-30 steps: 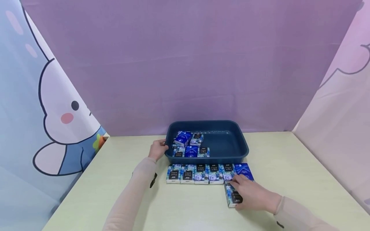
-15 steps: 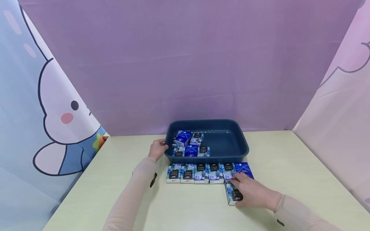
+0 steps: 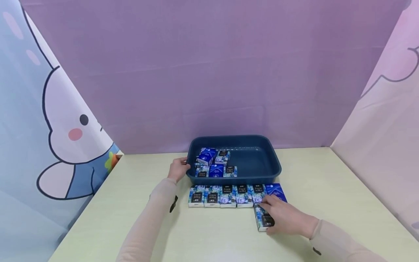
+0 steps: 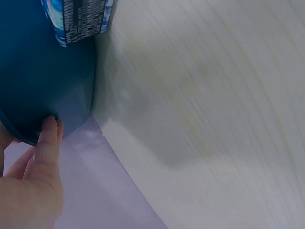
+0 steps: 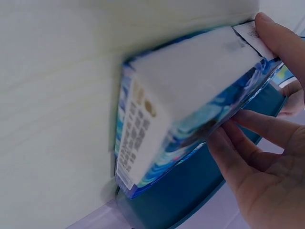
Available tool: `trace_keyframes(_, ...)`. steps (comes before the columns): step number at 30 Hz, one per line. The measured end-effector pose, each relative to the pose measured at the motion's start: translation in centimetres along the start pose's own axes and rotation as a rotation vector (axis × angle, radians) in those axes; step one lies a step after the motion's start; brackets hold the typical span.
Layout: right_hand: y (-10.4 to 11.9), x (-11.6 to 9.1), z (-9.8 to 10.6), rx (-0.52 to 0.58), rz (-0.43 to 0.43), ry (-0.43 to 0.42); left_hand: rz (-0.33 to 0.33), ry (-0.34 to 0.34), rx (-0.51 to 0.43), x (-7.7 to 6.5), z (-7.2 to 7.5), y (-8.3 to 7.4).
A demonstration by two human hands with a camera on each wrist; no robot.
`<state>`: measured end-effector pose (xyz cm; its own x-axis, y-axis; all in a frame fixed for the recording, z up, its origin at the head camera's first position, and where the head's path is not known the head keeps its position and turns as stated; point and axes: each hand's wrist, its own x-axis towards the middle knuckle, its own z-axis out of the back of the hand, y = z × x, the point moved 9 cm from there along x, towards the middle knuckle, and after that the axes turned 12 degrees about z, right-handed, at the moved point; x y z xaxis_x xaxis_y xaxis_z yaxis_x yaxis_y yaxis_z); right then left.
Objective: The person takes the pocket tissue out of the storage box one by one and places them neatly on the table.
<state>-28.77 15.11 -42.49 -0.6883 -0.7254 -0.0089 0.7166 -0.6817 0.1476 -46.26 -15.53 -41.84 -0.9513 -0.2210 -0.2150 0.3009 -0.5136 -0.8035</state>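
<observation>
Working at the bench point(image 3: 212, 233), I've got my L grip point(image 3: 178, 169) pinching the tray point(image 3: 234, 181) by its L rim, w/ a row of packs point(image 3: 228, 196) just in front. My R grip point(image 3: 288, 218) pinches one loose pack point(image 3: 263, 219) near the row's R end; can't tell if it's off the bench. Shoving it fwd too hard could prob. skew the row, esp. the blue pack point(image 3: 276, 191). R wrist cam shows small print point(image 5: 133, 136) on one face; head view doesn't.
</observation>
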Motion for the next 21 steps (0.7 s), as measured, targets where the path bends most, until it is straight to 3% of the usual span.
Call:
trace_keyframes(7, 0.27, 0.15, 0.18, -0.005, 0.031, -0.002, -0.003, -0.006, -0.002, 0.04, 0.06, -0.03)
trace_keyframes(21, -0.34, 0.35, -0.52, 0.028, -0.025, 0.047, -0.002, -0.016, -0.002, 0.33, -0.27, -0.01)
